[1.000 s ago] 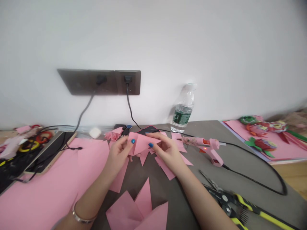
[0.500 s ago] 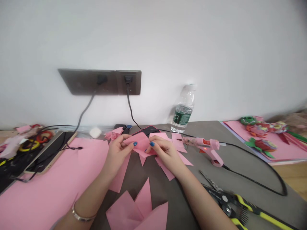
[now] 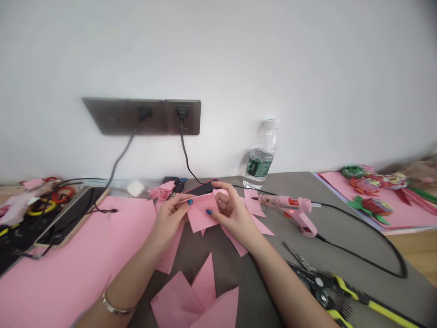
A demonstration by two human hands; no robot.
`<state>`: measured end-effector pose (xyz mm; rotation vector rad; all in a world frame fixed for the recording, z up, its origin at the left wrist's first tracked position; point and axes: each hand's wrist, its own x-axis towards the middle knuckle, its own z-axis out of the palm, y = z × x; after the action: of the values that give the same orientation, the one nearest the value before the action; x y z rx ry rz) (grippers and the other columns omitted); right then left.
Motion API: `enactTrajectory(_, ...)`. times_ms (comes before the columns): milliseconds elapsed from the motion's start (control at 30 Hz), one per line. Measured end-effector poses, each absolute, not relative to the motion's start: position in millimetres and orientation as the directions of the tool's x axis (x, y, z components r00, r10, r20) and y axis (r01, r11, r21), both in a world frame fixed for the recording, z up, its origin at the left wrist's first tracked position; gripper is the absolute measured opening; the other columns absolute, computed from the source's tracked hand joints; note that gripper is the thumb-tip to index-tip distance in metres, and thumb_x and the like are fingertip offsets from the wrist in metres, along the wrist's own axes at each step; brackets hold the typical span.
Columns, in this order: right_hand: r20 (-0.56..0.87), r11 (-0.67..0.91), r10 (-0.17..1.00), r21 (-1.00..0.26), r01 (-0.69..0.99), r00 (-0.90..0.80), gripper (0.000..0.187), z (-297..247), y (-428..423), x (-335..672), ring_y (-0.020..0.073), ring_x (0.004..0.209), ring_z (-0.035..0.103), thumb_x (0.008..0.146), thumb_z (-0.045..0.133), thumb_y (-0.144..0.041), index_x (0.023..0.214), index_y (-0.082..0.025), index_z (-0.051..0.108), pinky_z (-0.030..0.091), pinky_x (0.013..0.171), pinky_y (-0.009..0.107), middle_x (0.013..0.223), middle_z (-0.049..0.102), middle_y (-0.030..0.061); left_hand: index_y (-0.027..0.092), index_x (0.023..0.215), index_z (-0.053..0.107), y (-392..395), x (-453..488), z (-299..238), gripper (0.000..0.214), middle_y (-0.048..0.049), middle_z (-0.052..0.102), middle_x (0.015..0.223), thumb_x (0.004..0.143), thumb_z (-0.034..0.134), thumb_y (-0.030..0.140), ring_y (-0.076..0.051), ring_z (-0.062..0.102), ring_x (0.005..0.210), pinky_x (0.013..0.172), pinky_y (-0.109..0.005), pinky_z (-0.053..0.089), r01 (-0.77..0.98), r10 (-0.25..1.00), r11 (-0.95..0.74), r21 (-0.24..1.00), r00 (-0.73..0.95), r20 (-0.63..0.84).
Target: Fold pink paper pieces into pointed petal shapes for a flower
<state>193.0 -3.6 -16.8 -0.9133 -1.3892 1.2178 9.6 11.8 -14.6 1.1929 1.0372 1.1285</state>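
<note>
A pink sheet of paper (image 3: 202, 217) is held up between my two hands over the grey table. My left hand (image 3: 170, 218) pinches its upper left corner, thumb on the near face. At the right edge, my right hand (image 3: 235, 214) has its thumb on the paper and its index finger raised; the other fingers curl behind, partly hidden. Other cut pink pieces (image 3: 239, 243) lie beneath and beside my right hand. Nearer to me sits a group of folded pink paper pieces (image 3: 205, 296) with pointed tips.
A pink glue gun (image 3: 290, 205) with a lit red light lies to the right, its cord looping outward. Wire strippers (image 3: 324, 287) are at the lower right. A water bottle (image 3: 261, 157) stands by the wall. A phone (image 3: 71, 218) and large pink paper (image 3: 88, 255) lie left.
The paper has been turned so that its flat face hangs toward me. My right index finger has lifted away from the thumb, while my left hand keeps its pinch.
</note>
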Motion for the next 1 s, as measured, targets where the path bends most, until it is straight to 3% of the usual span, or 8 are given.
enactTrajectory(100, 0.193, 0.202, 0.963, -0.979, 0.032, -0.189, 0.057, -14, -6, 191, 0.0145, 0.071, 0.055, 0.082, 0.068, -0.022, 0.134, -0.028, 0.046, 0.045, 0.062, 0.027, 0.089, 0.055, -0.0008, 0.019, 0.095, 0.072, 10, 9, -9, 0.017, -0.0048, 0.072, 0.095, 0.085, 0.063, 0.029, -0.022, 0.067, 0.093, 0.076, -0.029, 0.053, 0.15, 0.983, -0.15, 0.977, 0.129, 0.131)
enactTrajectory(200, 0.204, 0.225, 0.963, -0.968, 0.11, -0.176, 0.021, -13, -6, 190, 0.0168, 0.077, 0.055, 0.083, 0.066, -0.025, 0.103, -0.023, 0.063, 0.043, 0.063, 0.027, 0.089, 0.058, 0.0017, 0.021, 0.104, 0.069, 5, 12, -2, 0.021, -0.006, 0.072, 0.11, 0.085, 0.061, 0.025, -0.023, 0.066, 0.102, 0.081, -0.029, 0.053, 0.204, 0.965, -0.2, 0.958, 0.208, 0.157)
enactTrajectory(267, 0.199, 0.216, 0.97, -0.969, 0.119, -0.142, 0.009, -13, -6, 190, 0.0163, 0.071, 0.051, 0.085, 0.063, -0.029, 0.084, -0.02, 0.06, 0.04, 0.061, 0.028, 0.077, 0.054, 0.0003, 0.02, 0.106, 0.067, 4, 13, 1, 0.023, -0.007, 0.072, 0.112, 0.084, 0.062, 0.025, -0.023, 0.066, 0.104, 0.085, -0.03, 0.053, 0.151, 0.954, -0.179, 0.972, 0.268, 0.134)
enactTrajectory(467, 0.136, 0.153, 0.979, -0.983, 0.103, -0.155, 0.025, -8, -5, 195, 0.0118, 0.058, 0.035, 0.084, 0.062, -0.033, 0.068, -0.021, 0.047, 0.028, 0.052, 0.025, 0.065, 0.037, -0.0047, 0.018, 0.086, 0.069, 10, 6, -4, 0.015, -0.0047, 0.07, 0.091, 0.085, 0.062, 0.031, -0.02, 0.062, 0.085, 0.081, -0.029, 0.048, 0.102, 0.961, -0.098, 0.99, 0.27, 0.067)
enactTrajectory(567, 0.042, 0.062, 0.956, -0.996, 0.063, -0.289, 0.021, -3, -8, 197, 0.0123, 0.061, 0.04, 0.083, 0.064, -0.033, 0.071, -0.02, 0.052, 0.032, 0.053, 0.024, 0.069, 0.044, -0.0033, 0.018, 0.078, 0.066, 12, 4, -4, 0.017, -0.0017, 0.064, 0.079, 0.085, 0.06, 0.032, -0.018, 0.057, 0.077, 0.071, -0.026, 0.046, 0.136, 0.962, -0.117, 0.984, 0.26, 0.079)
enactTrajectory(700, -0.028, -0.063, 0.877, -0.996, -0.056, -0.479, 0.026, 0, -10, 198, 0.0151, 0.068, 0.049, 0.083, 0.068, -0.045, 0.084, -0.02, 0.061, 0.04, 0.06, 0.026, 0.076, 0.054, -0.0009, 0.019, 0.075, 0.064, 9, 5, 0, 0.021, -0.0003, 0.062, 0.074, 0.088, 0.058, 0.034, -0.017, 0.055, 0.071, 0.064, -0.024, 0.044, 0.177, 0.945, -0.18, 0.968, 0.306, 0.119)
enactTrajectory(833, 0.016, 0.009, 0.884, -1.0, -0.017, -0.467, 0.043, -4, -8, 200, 0.0139, 0.064, 0.038, 0.087, 0.061, -0.059, 0.071, -0.02, 0.053, 0.034, 0.06, 0.026, 0.068, 0.043, -0.0028, 0.019, 0.08, 0.067, 3, 7, 5, 0.02, -0.0007, 0.063, 0.074, 0.09, 0.057, 0.034, -0.017, 0.056, 0.071, 0.064, -0.025, 0.045, 0.22, 0.902, -0.19, 0.957, 0.423, 0.082)
enactTrajectory(1000, 0.068, 0.097, 0.89, -0.994, 0.043, -0.451, 0.049, -5, -9, 200, 0.0138, 0.064, 0.029, 0.093, 0.055, -0.055, 0.062, -0.021, 0.039, 0.025, 0.058, 0.027, 0.066, 0.032, -0.0035, 0.019, 0.068, 0.056, -3, 10, 12, 0.026, 0.0026, 0.047, 0.064, 0.09, 0.055, 0.033, -0.013, 0.042, 0.06, 0.054, -0.023, 0.034, 0.216, 0.84, -0.199, 0.956, 0.541, 0.052)
